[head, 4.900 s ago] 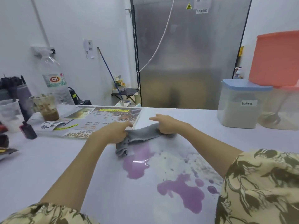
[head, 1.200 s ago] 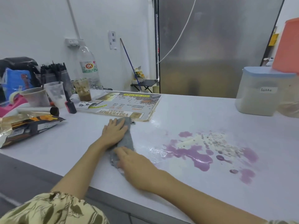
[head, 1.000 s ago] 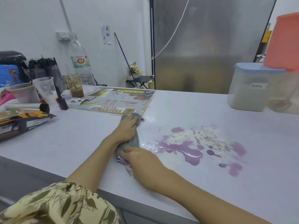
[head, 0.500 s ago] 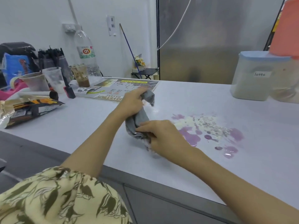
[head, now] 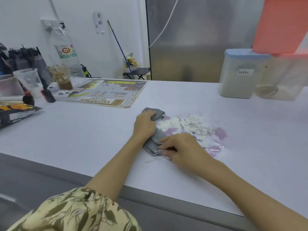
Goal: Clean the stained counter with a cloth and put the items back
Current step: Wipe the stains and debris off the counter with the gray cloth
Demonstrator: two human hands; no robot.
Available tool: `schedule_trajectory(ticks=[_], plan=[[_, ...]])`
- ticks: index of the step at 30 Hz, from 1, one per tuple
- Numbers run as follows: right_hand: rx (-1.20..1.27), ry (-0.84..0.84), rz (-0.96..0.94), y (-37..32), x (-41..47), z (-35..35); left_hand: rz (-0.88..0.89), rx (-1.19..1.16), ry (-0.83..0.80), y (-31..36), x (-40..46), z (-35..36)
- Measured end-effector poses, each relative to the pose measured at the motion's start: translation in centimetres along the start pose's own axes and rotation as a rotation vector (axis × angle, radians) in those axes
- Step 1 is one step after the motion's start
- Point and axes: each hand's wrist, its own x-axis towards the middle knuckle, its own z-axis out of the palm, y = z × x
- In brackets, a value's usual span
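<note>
A grey cloth, rolled into a long strip, lies on the white counter along the left side of the spill. My left hand grips its far end, fingers curled over the fabric. My right hand pinches the near end against the counter. Right of the cloth the stain spreads as purple liquid mixed with white powder and crumbs.
A laminated menu lies behind the cloth. Cups, a brown drink cup, a clear bottle and a snack bag crowd the left end. A container marked "latte" and an orange tub stand at back right.
The cloth, lifted off the counter half a second ago, is back down against the left side of the spill. Both hands have moved right with it, still holding its two ends.
</note>
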Motion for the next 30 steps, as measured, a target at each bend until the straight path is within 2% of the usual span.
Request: schedule_trajectory(ticks=[3, 5, 8, 11, 13, 15, 17, 20, 22, 26, 30], plan=[[-0.049, 0.024, 0.078, 1.3, 0.5, -2.2, -0.105, -0.253, -0.004, 1.7, 1.2, -0.1], [-0.053, 0.075, 0.056, 0.6, 0.8, -2.9, -0.170, -0.347, 0.091, 2.2, 1.7, -1.1], [0.002, 0.149, -0.001, -2.1, 1.7, -3.6, -0.131, -0.326, 0.241, 2.7, 1.7, -4.5], [-0.023, 0.127, -0.099, -4.8, 3.3, -2.2, -0.085, -0.247, 0.355, 1.9, 1.3, -8.4], [-0.051, 0.027, -0.175, -6.0, 3.6, 0.2, -0.109, -0.174, 0.330, -0.5, 0.8, -9.7], [-0.022, -0.125, -0.215, -6.6, 3.1, 2.4, -0.207, -0.117, 0.218, -3.4, -0.1, -9.4], [0.012, -0.177, -0.216, -6.3, 2.6, 3.2, -0.253, -0.004, 0.114, -5.7, -0.9, -7.7], [0.005, -0.180, -0.129, -4.2, 2.6, 1.5, -0.128, 0.151, 0.042, -5.4, -0.8, -4.8], [-0.030, -0.163, -0.030, -2.3, 2.5, -0.2, -0.070, 0.147, 0.005, -3.7, -0.2, -3.2], [-0.178, -0.089, 0.102, -0.3, 2.6, -2.2, -0.018, -0.028, 0.039, -0.5, -0.3, -1.5], [-0.121, -0.002, 0.002, -2.3, 3.6, -1.4, 0.000, -0.082, 0.229, -1.1, 0.3, -4.6]])
